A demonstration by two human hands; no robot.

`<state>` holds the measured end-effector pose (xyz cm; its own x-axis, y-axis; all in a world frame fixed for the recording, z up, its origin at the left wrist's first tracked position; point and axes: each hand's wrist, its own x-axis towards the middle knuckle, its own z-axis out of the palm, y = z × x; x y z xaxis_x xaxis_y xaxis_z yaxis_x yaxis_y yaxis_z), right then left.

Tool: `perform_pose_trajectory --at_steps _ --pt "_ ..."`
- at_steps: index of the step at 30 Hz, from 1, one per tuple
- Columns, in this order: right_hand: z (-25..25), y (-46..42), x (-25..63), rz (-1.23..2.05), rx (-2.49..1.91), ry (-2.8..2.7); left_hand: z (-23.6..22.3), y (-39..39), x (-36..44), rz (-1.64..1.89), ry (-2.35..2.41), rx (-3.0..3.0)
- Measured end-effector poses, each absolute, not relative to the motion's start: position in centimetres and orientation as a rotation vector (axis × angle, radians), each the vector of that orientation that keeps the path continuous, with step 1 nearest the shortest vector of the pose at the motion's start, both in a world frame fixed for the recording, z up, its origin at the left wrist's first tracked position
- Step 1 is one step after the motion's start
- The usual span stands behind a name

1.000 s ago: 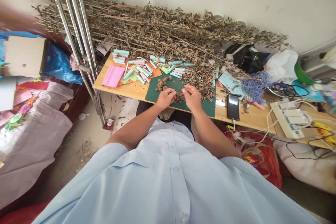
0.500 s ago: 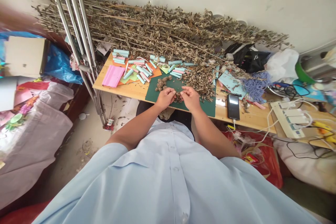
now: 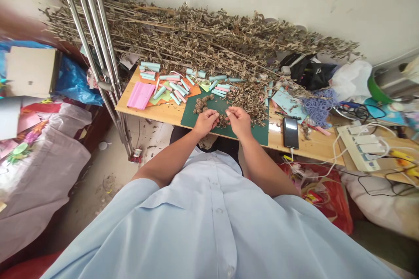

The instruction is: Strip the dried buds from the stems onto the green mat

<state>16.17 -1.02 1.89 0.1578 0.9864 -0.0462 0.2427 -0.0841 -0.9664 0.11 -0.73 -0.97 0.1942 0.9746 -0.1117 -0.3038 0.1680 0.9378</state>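
Observation:
My left hand (image 3: 206,121) and my right hand (image 3: 240,121) are close together over the dark green cutting mat (image 3: 196,113) at the table's front edge. Both are curled, and their fingertips pinch a small brown clump of dried leaves (image 3: 223,120) between them. A little heap of similar rolled leaf clumps (image 3: 202,103) lies on the mat just beyond my left hand. Loose dried leaves (image 3: 250,98) are piled beyond my right hand.
Long dried leafy branches (image 3: 196,39) cover the table's back. Blue and pink paper rolls (image 3: 176,83) and a pink sheet (image 3: 140,95) lie at the left. A phone (image 3: 290,132), power strip (image 3: 360,148) and cables sit right. Metal crutches (image 3: 94,48) lean at the left corner.
My hands stay in place over the mat; only the fingers shift slightly on the leaf clump. The view has barely moved.

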Motion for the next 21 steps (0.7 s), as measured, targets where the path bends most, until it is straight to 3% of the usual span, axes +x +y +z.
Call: perform_pose_trajectory --at_steps 21 --pt "2.8 -2.2 16.4 1.062 -1.293 -1.665 -0.7 -0.8 -0.3 0.994 0.880 0.930"
